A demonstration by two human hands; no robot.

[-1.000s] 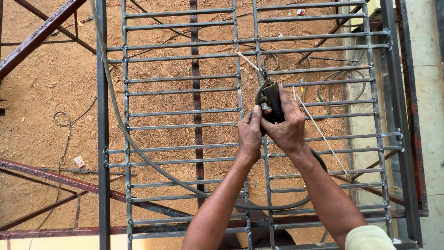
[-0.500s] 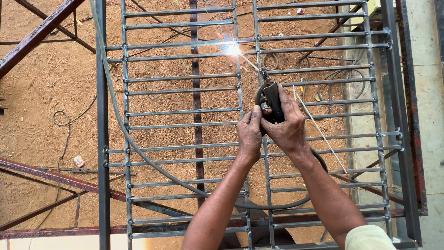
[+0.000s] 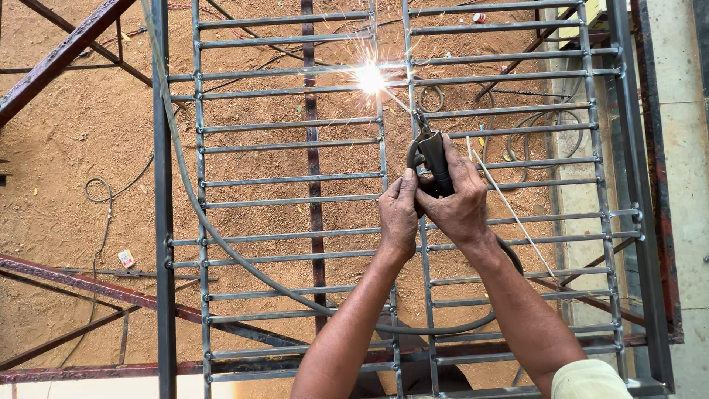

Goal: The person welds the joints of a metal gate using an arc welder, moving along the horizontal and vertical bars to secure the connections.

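Both hands grip a dark electrode holder (image 3: pixel 434 164) above a grey metal grille (image 3: pixel 295 179) laid flat over sandy ground (image 3: pixel 81 140). The right hand (image 3: pixel 459 203) wraps the holder's handle; the left hand (image 3: pixel 399 214) closes against it from the side, touching the right. The welding rod (image 3: pixel 395 100) runs from the holder up and left to a crossbar beside an upright bar, where a bright white arc (image 3: pixel 369 77) throws sparks. A thick grey cable (image 3: pixel 244 262) curves under the grille bars and loops back toward the right wrist. A loose thin rod (image 3: pixel 517 218) lies slanted across the bars, right of the hands. Rusted red steel beams (image 3: pixel 63 52) lie at left.
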